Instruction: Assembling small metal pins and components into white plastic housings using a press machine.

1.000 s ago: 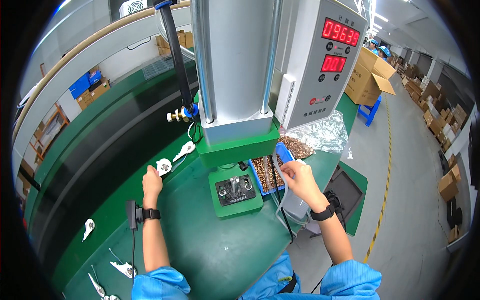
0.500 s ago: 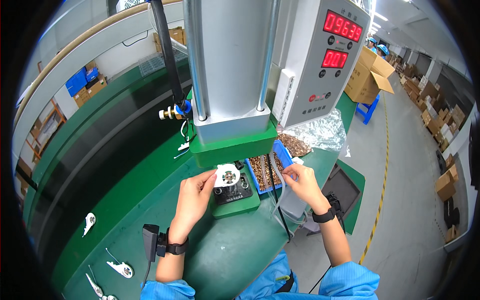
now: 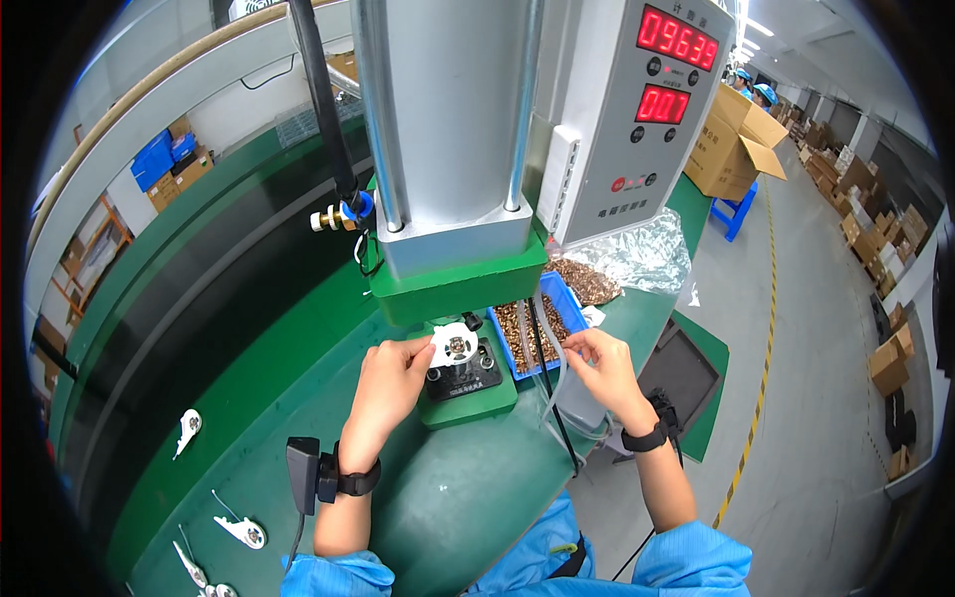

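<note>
My left hand (image 3: 393, 383) pinches a white round plastic part (image 3: 455, 345) with a metal centre between thumb and fingers. The part is over the black fixture block (image 3: 464, 379) on the green base of a press. Above it hangs the press's green head (image 3: 460, 284), with a gap between. My right hand (image 3: 603, 370) is at the right side of a blue bin (image 3: 574, 308) full of small copper-coloured pieces (image 3: 530, 333). Its thumb and fingertips are pressed together close to a clear hose (image 3: 560, 383); whatever they hold is too small to make out.
Several similar white parts (image 3: 242, 530) with thin tails lie at left. A grey control box (image 3: 637, 129) with red displays stands beside the press. Behind the bin are a clear plastic bag (image 3: 642, 257) and more copper pieces. An open carton (image 3: 731, 149) rests on a blue stool (image 3: 733, 214).
The view has shifted slightly. At far left, one white part has moved a little away from me. Another small white part beside the press valve no longer shows. Both hands keep nearly the same pose.
</note>
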### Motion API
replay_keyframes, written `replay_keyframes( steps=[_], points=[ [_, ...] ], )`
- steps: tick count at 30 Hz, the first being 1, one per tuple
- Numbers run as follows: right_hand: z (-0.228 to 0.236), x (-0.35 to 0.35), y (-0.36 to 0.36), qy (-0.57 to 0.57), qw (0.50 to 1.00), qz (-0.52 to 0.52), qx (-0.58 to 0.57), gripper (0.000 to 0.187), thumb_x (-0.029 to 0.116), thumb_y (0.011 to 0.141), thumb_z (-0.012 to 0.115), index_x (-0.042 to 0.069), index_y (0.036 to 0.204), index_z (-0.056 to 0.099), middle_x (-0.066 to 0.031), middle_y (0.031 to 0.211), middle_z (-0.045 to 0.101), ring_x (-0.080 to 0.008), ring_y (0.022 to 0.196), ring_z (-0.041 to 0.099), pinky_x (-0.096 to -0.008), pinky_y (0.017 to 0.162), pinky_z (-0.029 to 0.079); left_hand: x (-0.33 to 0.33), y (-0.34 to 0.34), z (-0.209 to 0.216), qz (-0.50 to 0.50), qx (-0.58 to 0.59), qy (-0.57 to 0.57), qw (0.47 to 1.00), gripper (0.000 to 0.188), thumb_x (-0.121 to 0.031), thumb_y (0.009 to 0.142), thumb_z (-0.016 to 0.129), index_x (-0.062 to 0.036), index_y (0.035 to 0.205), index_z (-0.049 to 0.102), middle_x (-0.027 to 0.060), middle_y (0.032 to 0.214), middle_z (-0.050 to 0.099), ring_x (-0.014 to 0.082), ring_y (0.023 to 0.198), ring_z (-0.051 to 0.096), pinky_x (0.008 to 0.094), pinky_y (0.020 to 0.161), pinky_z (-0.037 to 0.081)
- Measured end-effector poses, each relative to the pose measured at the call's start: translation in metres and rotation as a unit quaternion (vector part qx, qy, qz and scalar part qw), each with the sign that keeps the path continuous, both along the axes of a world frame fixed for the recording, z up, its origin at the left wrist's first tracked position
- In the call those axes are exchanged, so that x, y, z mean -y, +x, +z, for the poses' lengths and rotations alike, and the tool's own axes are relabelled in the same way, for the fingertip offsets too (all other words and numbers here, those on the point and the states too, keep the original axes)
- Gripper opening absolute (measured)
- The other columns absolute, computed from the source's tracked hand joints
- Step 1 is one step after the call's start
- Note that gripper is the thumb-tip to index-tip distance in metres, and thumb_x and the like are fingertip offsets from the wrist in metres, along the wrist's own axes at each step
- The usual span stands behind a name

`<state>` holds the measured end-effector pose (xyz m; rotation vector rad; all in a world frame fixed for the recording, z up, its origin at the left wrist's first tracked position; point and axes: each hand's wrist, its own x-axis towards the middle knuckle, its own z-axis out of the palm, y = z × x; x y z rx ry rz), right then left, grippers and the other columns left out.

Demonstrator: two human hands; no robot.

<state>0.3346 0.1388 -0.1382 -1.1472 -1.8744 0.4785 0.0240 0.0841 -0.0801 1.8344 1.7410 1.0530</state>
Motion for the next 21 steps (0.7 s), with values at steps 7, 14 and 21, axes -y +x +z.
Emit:
replay_keyframes(
  steps=[7,14,21],
  points=[
    [-0.056,0.001,0.002,0.002,0.993,0.017,-0.117,0.011,0.005,0.091,0.074,0.0,0.101,0.071,-0.0074,0.086,0.068,-0.0137,0.07,0.059,-0.0291,0.066,0.049,0.006,0.003,-0.015,0.016,0.099,-0.035,0.994,0.025,-0.017,0.104,0.059,0.0053,0.108,0.069,0.0165,0.065,0.059,0.0204,0.056,0.054,0.0365,0.06,0.044],
    [-0.067,0.0,0.002,0.021,0.99,0.015,-0.138,0.009,0.003,0.092,0.073,-0.001,0.1,0.071,-0.0061,0.086,0.067,-0.0125,0.071,0.059,-0.0281,0.067,0.049,0.008,-0.008,-0.03,-0.009,0.165,-0.027,0.986,0.018,-0.017,0.107,0.056,-0.0014,0.099,0.063,-0.004,0.08,0.057,0.0044,0.066,0.045,0.024,0.058,0.039],
    [-0.032,-0.004,-0.002,-0.01,0.971,0.061,-0.231,0.013,0.002,0.093,0.073,-0.003,0.105,0.073,-0.0058,0.093,0.074,-0.0095,0.082,0.065,-0.027,0.076,0.054,0.009,-0.009,-0.03,0.022,0.179,-0.022,0.983,0.02,-0.017,0.105,0.06,0.0026,0.1,0.063,0.0038,0.073,0.061,0.0077,0.066,0.048,0.0296,0.059,0.039]
  ],
)
